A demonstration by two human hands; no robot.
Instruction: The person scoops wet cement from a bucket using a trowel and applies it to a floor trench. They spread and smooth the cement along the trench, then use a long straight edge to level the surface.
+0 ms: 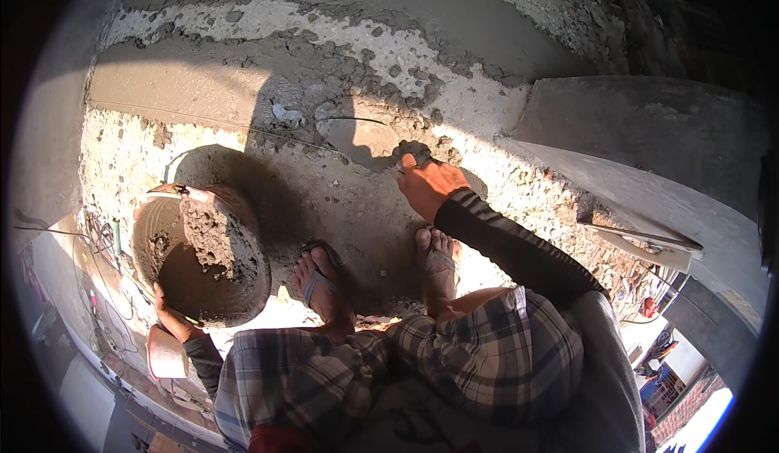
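Observation:
My left hand [172,315] is closed on the near left rim of a round bucket [261,270], which is tilted so that its mouth faces me. Wet grey mortar [213,238] clings inside it. My right hand [428,187] is low over the ground, its fingers wrapped round what looks like the handle of a mortar-smeared trowel. The rounded, flat blade of this trowel [369,138] lies against the wet mortar to the left of the hand. Dark lumps of mortar [416,150] cover the part by my fingers, and the handle itself is hidden.
A smoothed mortar strip [154,76] crosses the ground ahead, with a thin string [195,119] along its near edge. My sandalled feet [324,287] stand close to it. A grey low wall [641,120] rises at right. A small pale container [166,354] is below the bucket.

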